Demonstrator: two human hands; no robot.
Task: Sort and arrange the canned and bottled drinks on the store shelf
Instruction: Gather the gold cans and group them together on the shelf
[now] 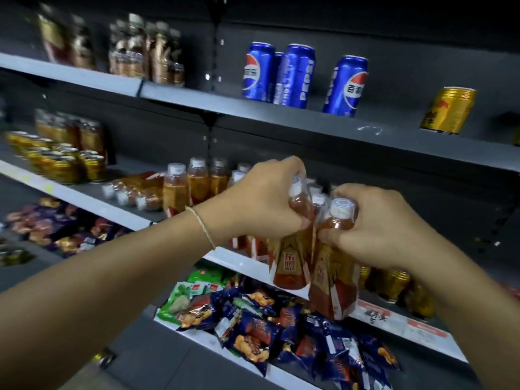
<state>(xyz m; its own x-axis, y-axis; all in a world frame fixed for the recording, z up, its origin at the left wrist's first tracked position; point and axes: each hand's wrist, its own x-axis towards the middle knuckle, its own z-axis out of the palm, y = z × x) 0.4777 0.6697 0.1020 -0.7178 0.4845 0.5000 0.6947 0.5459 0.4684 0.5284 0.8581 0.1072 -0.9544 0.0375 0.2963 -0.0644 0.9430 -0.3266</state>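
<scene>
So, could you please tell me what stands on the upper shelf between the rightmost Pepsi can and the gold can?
Nothing: the head view shows bare shelf between the rightmost Pepsi can and the gold can.

A shop: tiered shelves (281, 114) of cola cans (259, 71), bottled tea (174, 187), snack packets (253, 327).

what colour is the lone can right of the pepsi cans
The lone can is gold, clearest in the head view.

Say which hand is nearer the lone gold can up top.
Right. The right hand is below-left of the gold can; the left hand lies farther left.
</scene>
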